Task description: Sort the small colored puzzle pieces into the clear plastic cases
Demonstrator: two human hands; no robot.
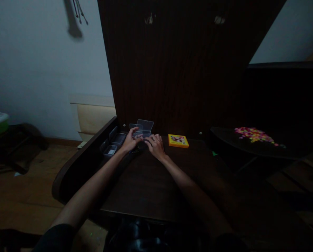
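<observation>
My left hand (pixel 130 141) is beside a clear plastic box (pixel 145 133) near the back of the dark desk, its fingers apart and pointing toward the box. The box's hinged lid (pixel 145 125) stands raised, and another clear panel (pixel 135 127) shows behind my left fingers. At the near right side of the box is my right hand (pixel 156 147), fingers bent and spread over its front edge. I cannot make out anything in either hand. A small cluster of dark bits (pixel 135 150) lies just below my left hand.
Two more clear boxes, a larger one (pixel 118 138) and a smaller one (pixel 110 150), stand open by the raised left side board (pixel 86 157). A yellow box (pixel 178 140) lies right of my hands. Bright pink and yellow pieces (pixel 254 134) are heaped on a dark surface farther right.
</observation>
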